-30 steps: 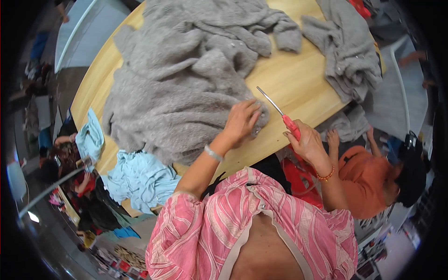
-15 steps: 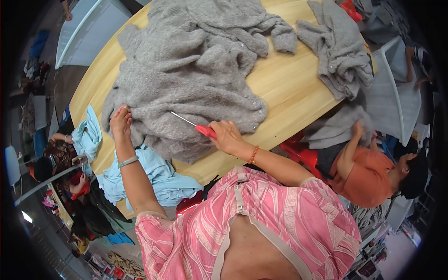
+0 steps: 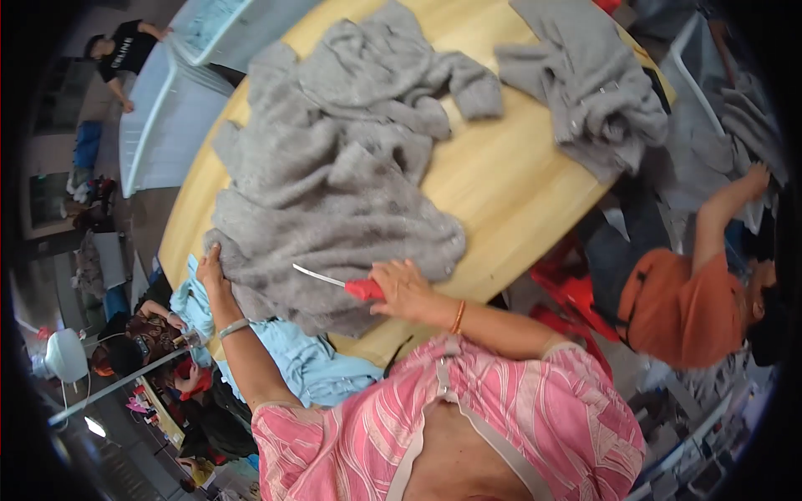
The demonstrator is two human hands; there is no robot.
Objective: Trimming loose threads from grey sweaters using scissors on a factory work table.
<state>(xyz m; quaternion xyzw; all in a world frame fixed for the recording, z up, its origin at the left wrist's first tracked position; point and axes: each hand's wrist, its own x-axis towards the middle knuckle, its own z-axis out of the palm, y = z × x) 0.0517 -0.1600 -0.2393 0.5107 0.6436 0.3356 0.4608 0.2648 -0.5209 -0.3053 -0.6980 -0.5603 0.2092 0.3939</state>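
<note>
A grey knitted cardigan (image 3: 334,200) lies spread and rumpled across the table in front of me, its far part bunched up. My left hand (image 3: 212,269) is closed on the cardigan's left edge, the fingers pinching the knit. In my right hand (image 3: 403,292) is a slim tool with a red handle (image 3: 364,289) and a long thin metal shaft; its exact kind is unclear. The shaft points left, over the near part of the cardigan. My right fingers wrap the handle, and that hand is at the cardigan's near right edge.
Another grey knit garment (image 3: 593,100) lies at the table's far right. Light blue cloth (image 3: 313,367) is heaped at the near left edge of the wooden table (image 3: 493,192). White bins (image 3: 150,125) stand at far left. A co-worker in orange (image 3: 677,313) is at right.
The view has tilted, so the table scene sits lower. Both my hands keep their grips. The co-worker in orange has turned and now stretches an arm away to the right.
</note>
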